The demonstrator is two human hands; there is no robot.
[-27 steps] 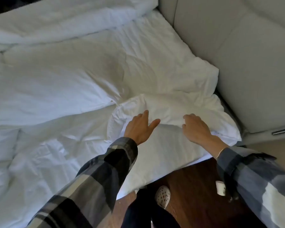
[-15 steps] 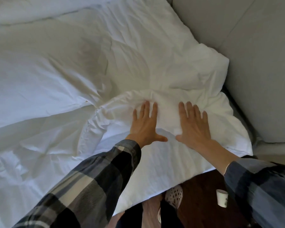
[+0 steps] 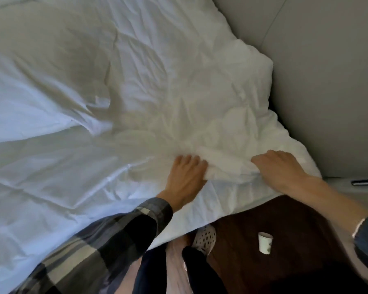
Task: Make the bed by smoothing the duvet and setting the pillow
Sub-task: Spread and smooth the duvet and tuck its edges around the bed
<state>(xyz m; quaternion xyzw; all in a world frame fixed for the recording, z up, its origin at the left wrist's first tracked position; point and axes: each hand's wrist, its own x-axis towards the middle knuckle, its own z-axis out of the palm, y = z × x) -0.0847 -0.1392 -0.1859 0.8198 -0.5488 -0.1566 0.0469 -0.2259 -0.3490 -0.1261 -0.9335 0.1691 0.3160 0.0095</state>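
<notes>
Both hands gripped the white duvet (image 3: 136,98) near the bed's corner by the grey headboard (image 3: 327,81). The left hand (image 3: 184,177) and right hand (image 3: 278,168) each had fingers curled into a bunched fold of fabric. A paper cup (image 3: 265,242) stood on the dark floor (image 3: 285,219) below.

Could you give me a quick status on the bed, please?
Left hand and right hand both grip a bunched fold of duvet near the bed's edge. Duvet wrinkled. Nothing in the way.
</notes>
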